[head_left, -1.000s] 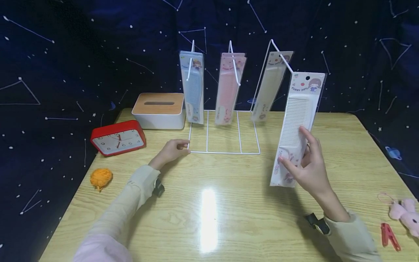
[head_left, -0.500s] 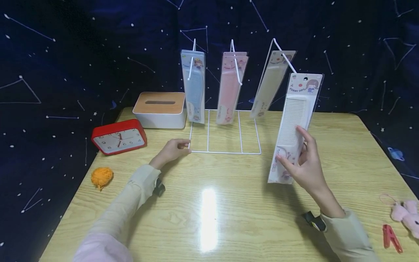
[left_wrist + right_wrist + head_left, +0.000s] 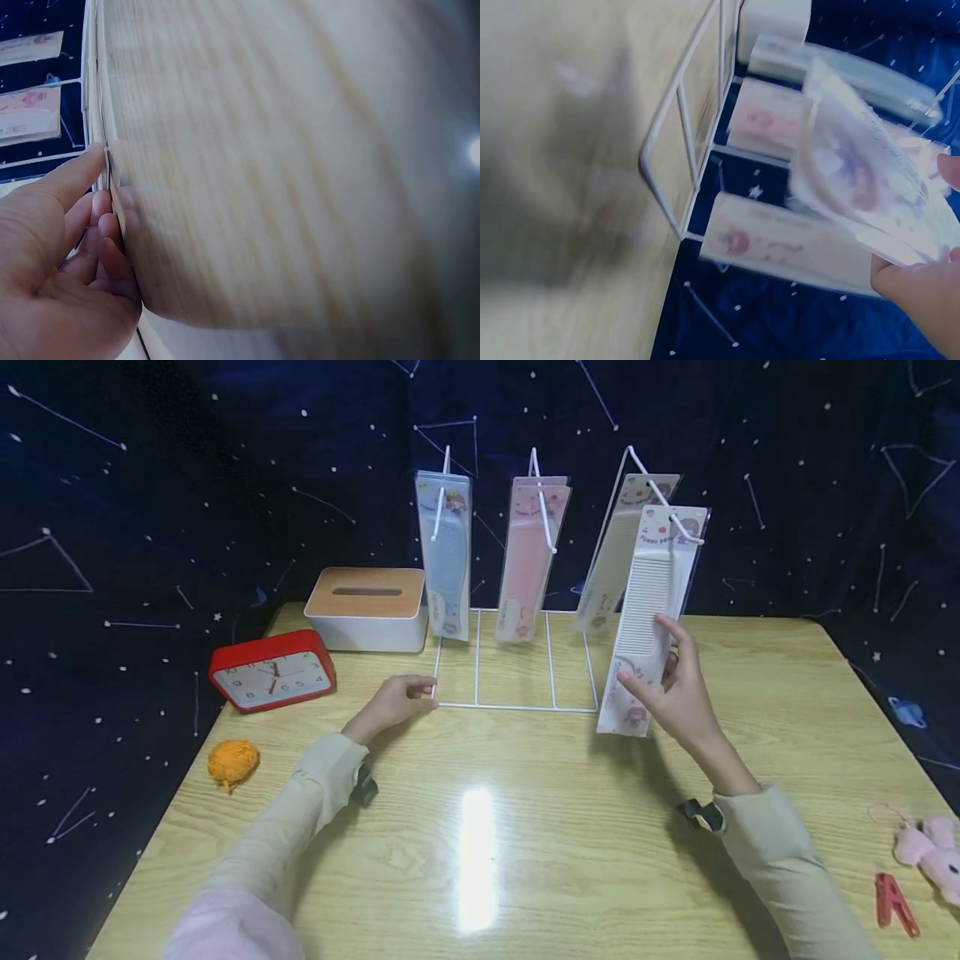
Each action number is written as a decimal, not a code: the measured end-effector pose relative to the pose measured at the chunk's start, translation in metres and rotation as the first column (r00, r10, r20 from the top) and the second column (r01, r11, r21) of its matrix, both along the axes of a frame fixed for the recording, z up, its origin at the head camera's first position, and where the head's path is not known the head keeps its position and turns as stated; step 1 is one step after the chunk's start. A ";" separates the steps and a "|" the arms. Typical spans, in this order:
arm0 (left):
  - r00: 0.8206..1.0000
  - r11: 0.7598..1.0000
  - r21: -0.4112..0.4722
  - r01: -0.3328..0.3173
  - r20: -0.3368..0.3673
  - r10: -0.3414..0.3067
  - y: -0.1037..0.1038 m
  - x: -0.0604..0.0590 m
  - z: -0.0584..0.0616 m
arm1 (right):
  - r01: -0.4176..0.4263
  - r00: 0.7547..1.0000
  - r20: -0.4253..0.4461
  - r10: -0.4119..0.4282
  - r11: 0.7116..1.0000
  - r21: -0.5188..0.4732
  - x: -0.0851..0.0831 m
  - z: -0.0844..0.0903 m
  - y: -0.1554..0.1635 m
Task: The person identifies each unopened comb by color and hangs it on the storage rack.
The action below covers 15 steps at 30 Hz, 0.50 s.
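The right hand pinches the lower part of a white comb packet, thumb in front and fingers behind, holding it upright with its top at the tip of the rightmost hook of the white wire rack; whether the hole is over the hook cannot be told. Another white packet hangs just behind it, a pink one and a blue one on the other hooks. The left hand rests on the tabletop, its loosely curled grip touching the rack's front left corner. A tissue box, red clock and orange yarn lie to the left.
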<state>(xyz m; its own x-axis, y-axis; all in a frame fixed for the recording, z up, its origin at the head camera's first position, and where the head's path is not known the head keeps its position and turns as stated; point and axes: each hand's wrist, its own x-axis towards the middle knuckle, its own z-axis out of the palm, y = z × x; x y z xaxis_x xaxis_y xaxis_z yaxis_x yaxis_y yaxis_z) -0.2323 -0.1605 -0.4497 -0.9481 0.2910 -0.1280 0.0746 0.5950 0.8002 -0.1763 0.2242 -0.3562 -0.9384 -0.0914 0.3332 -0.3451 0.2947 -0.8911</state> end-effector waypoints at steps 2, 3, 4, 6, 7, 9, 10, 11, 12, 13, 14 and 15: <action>1.000 1.000 0.000 0.007 -0.010 -0.007 0.000 -0.001 -0.002 | 0.005 1.000 0.021 -0.006 1.000 0.024 -0.017 0.000 0.001; 1.000 1.000 0.002 0.007 -0.012 -0.007 0.000 -0.001 -0.003 | 0.011 1.000 0.027 -0.012 0.999 0.043 -0.025 0.000 0.002; 1.000 1.000 0.001 0.009 -0.016 -0.009 0.001 -0.001 -0.004 | 0.012 0.999 0.033 -0.014 0.998 0.062 -0.033 -0.001 0.003; 1.000 1.000 0.003 0.008 -0.015 -0.008 0.001 -0.001 -0.005 | 0.020 0.999 0.041 -0.024 0.995 0.098 -0.046 -0.001 0.003; 1.000 1.000 0.001 0.009 -0.013 -0.009 0.001 0.000 -0.005 | 0.024 0.999 0.042 -0.029 0.994 0.110 -0.052 -0.001 0.003; 1.000 1.000 -0.006 0.012 -0.006 -0.012 0.002 0.001 -0.005 | 0.029 0.999 0.038 -0.035 0.990 0.139 -0.063 -0.002 0.004; 1.000 1.000 -0.009 0.013 0.000 -0.013 0.002 0.001 -0.005 | 0.031 0.999 0.033 -0.036 0.988 0.150 -0.067 -0.003 0.004; 1.000 1.000 -0.013 0.015 0.005 -0.015 0.003 0.001 -0.005 | 0.034 0.999 0.027 -0.038 0.988 0.154 -0.071 -0.003 0.004; 1.000 1.000 -0.018 0.017 0.008 -0.017 0.003 0.002 -0.004 | 0.033 0.999 0.022 -0.036 0.987 0.156 -0.074 -0.003 0.004; 1.000 1.000 -0.021 0.019 0.011 -0.019 0.003 0.002 -0.004 | 0.028 0.999 0.017 -0.031 0.986 0.161 -0.078 -0.003 0.006; 1.000 0.999 -0.023 0.022 0.010 -0.021 0.003 0.002 -0.004 | 0.025 1.000 0.012 -0.027 0.985 0.173 -0.081 -0.004 0.007; 1.000 1.000 -0.022 0.021 0.012 -0.021 0.003 0.002 -0.004 | 0.021 1.000 0.008 -0.023 0.983 0.181 -0.084 -0.005 0.008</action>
